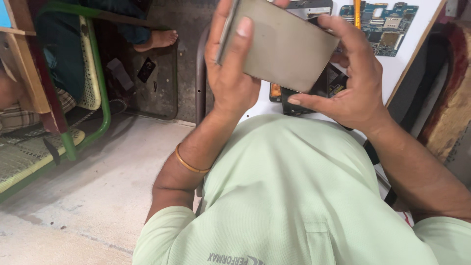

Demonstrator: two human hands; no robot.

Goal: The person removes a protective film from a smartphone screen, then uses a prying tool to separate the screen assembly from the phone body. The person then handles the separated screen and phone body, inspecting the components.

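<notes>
A flat grey-gold rectangular screen panel (284, 46) held between both hands – a dark phone screen (299, 105) just beneath the right hand's thumb

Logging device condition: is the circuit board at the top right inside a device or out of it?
Out. The blue circuit board lies bare on the white table, with no casing around it.

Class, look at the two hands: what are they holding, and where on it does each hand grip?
A flat grey-beige panel. The left hand clamps its left edge, fingers over the face; the right hand grips its right end.
</notes>
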